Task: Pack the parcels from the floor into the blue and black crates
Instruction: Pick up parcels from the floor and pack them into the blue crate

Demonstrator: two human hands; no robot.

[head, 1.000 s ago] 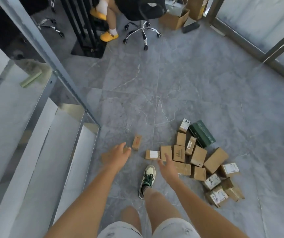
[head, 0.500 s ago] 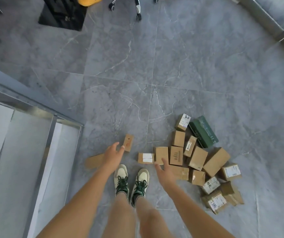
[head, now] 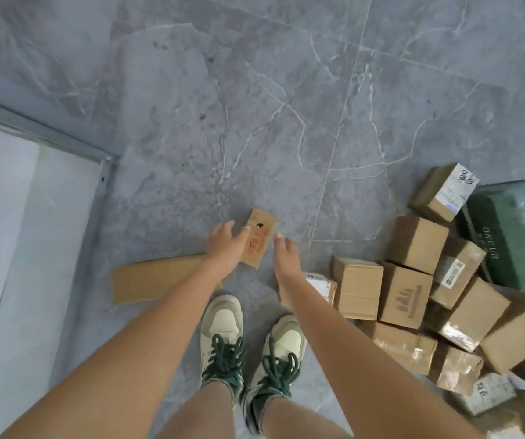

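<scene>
A small brown parcel with red print [head: 260, 240] lies on the grey floor just ahead of my feet. My left hand [head: 224, 247] hovers over its left edge, fingers spread, holding nothing. My right hand [head: 286, 256] is open just to the right of it, also holding nothing. A long flat cardboard parcel [head: 156, 277] lies under my left forearm. A heap of several brown parcels [head: 403, 291] and one dark green box [head: 508, 232] spreads to the right. No blue or black crate is in view.
My two shoes [head: 248, 350] stand between the flat parcel and the heap. A metal-framed glass panel [head: 33, 217] runs along the left. Grey marble floor [head: 254, 106] stretches ahead.
The camera has tilted further down and come closer to the floor. Both hands have moved toward the small red-printed parcel; my right hand has shifted left, away from the heap.
</scene>
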